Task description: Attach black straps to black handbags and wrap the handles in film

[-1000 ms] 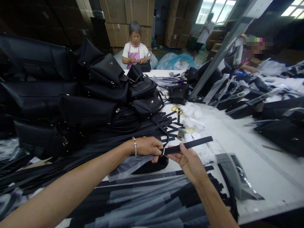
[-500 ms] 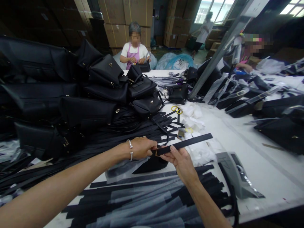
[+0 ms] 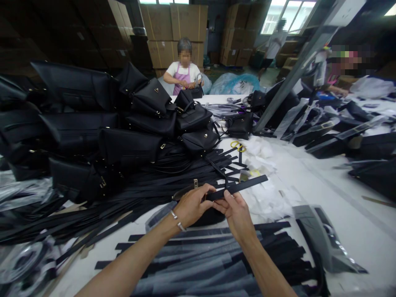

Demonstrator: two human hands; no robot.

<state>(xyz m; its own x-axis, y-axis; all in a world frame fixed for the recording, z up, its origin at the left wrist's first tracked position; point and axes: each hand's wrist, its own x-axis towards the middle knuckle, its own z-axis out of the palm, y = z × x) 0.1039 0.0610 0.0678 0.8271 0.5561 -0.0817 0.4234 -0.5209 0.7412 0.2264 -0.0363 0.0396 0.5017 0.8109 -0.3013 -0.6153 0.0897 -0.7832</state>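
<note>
A black strap [image 3: 247, 182] stretches from between my hands toward the upper right. My left hand [image 3: 195, 202], with a silver bracelet at its wrist, is closed on the strap's near end. My right hand [image 3: 235, 210] pinches the same strap a little farther along, thumb on top. Behind my left hand shows a black bag with a metal turn-lock [image 3: 195, 183]; the hands hide much of it. Below my forearms lies a spread of black straps [image 3: 198, 258], many under thin translucent film.
Black handbags [image 3: 130, 145] are piled at the left. Yellow-handled scissors [image 3: 237, 146] lie beyond my hands near crumpled white paper [image 3: 272, 194]. A grey tape dispenser [image 3: 328, 239] stands at the right. A metal post [image 3: 284, 90] slants upward. A person in a pink apron [image 3: 182, 78] works opposite.
My left hand has come forward and turned, now gripping the strap's near end close to my right hand. The buckle seen there before is mostly covered. The view has shifted left.
</note>
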